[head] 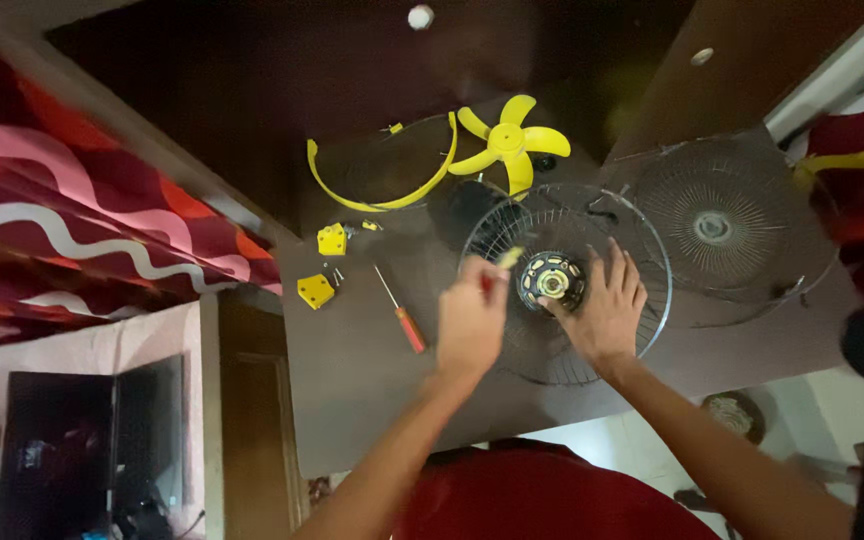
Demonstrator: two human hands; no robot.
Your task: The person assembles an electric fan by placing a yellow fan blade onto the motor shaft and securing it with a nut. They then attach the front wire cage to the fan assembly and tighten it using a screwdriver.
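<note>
Hands over wire fan guard [642, 260] on dark table [352, 380]. Right hand [607, 310] spread flat on guard, motor hub [552, 282] touching at its 9 o'clock. Left hand [472, 320] fisted around small tool [507, 258], hub at its 2 o'clock. Red screwdriver [402, 312] lies at 9 o'clock of left hand.

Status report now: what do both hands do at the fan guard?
Left hand gripping a small tool, tip near the motor hub. Right hand flat on the wire guard. Red screwdriver lies apart, left of the hands.
</note>
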